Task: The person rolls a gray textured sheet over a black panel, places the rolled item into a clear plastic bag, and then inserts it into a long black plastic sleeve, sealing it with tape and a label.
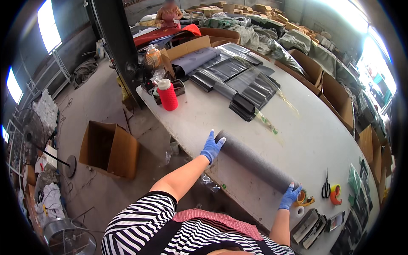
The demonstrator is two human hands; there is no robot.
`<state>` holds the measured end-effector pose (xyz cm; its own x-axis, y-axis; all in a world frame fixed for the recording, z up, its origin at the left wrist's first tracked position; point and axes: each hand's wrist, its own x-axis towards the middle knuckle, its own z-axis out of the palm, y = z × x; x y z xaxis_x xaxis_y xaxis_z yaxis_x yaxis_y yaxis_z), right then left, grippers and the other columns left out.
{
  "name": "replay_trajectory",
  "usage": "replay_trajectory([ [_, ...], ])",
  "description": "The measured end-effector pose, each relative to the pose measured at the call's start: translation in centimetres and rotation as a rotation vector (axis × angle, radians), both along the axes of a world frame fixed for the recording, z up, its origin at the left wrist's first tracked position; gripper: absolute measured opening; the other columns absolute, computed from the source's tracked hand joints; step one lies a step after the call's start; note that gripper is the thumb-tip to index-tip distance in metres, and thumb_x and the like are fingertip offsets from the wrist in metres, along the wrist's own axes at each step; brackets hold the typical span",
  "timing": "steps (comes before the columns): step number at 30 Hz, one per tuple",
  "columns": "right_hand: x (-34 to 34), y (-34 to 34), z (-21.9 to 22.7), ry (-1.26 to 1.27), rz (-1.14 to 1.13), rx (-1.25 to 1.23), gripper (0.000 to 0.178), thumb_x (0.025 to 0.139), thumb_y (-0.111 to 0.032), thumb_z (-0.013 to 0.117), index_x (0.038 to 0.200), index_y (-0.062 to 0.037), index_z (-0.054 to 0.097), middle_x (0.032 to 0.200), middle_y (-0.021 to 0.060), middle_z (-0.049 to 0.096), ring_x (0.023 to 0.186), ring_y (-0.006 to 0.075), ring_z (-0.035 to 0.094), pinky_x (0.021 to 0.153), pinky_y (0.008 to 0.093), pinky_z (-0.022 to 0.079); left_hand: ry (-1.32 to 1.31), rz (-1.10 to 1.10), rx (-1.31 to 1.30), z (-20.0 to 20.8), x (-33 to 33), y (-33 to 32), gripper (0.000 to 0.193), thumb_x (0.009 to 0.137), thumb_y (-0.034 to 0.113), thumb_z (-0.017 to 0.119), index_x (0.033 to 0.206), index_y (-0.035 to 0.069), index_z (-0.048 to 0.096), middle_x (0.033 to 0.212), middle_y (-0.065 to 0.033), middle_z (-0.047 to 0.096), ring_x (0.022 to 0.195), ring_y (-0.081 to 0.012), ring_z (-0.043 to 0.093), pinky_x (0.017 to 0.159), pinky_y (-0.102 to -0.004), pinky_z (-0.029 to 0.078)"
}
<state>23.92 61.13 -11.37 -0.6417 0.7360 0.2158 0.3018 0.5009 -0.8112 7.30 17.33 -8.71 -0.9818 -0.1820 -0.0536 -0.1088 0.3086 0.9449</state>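
Touching the grey roll (257, 161) at its far-left end with the left hand (211, 148), thumb and fingers spread well apart, no tight grip showing. Covering the near-right end with the right hand (290, 197), fingers bent over the roll; impossible to tell how firmly closed, with the palm side hidden. Between the two blue gloves, the whole roll flat on the table (306, 144), slanting close along the near edge.

No tie or band visible around it, so probably apt to spring loose after too early a lift of either hand. Liable, too, to slip out into a cone under uneven pressure on the ends, or to trundle over the near edge after a careless tug toward the body.

Just beside the right hand, an amber tape (302, 196) and a small white roll (298, 211), easy to knock with an outward turn of the wrist. Farther right, scissors (326, 190) and an orange tape (336, 195), less exposed.

On the far side, black packets (250, 83) with loose clear strips, likely to drag along if caught by the roll. At far left, close to the table edge, a red bottle (168, 97), at risk of toppling from a wide swing of the left arm. Beyond, on the floor to the left, an open carton (123, 153).
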Motion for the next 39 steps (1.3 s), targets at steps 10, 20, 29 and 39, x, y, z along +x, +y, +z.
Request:
replay_trajectory([
  [10,0.8,-2.6,3.9,0.203,0.192,0.323,0.056,0.098,-0.02,0.061,0.144,0.0048,0.041,0.147,0.0219,0.045,0.128,0.0316,0.051,0.109,0.0386,0.04,0.282,0.142,0.05,-3.4,11.5,-5.7,0.063,0.098,0.018,0.062,0.149,-0.004,0.033,0.148,-0.023,0.044,0.137,-0.0303,0.044,0.115,-0.0346,0.035],
  [20,9.5,-25.0,2.1,-0.864,1.196,-0.461,0.028,0.098,-0.01,0.059,0.123,0.0018,0.064,0.115,0.0113,0.07,0.107,0.018,0.065,0.095,0.0294,0.049,-0.721,0.124,-0.061,-20.0,37.7,-14.0,0.04,0.099,0.028,0.057,0.131,0.004,0.059,0.126,-0.0193,0.064,0.118,-0.0327,0.061,0.102,-0.0383,0.046],
  [29,7.1,-26.7,-29.4,-1.12,0.716,-0.517,0.034,0.096,-0.018,0.062,0.128,-0.0072,0.056,0.093,-0.0011,0.062,0.078,0.0082,0.058,0.064,0.0242,0.047,-0.755,0.096,0.023,-32.1,50.3,-12.7,0.032,0.095,0.018,0.059,0.123,0.002,0.063,0.115,-0.0216,0.066,0.11,-0.0392,0.062,0.096,-0.0422,0.049],
  [39,-12.8,-26.0,-50.4,-0.635,0.244,-0.456,0.027,0.095,-0.023,0.062,0.118,-0.0101,0.058,0.101,0.0083,0.064,0.079,0.0154,0.062,0.056,0.0294,0.047,-0.783,0.215,-0.081,-35.0,54.1,-12.6,0.024,0.094,0.013,0.059,0.114,0.003,0.067,0.107,-0.0196,0.068,0.101,-0.0373,0.063,0.092,-0.0429,0.049],
])
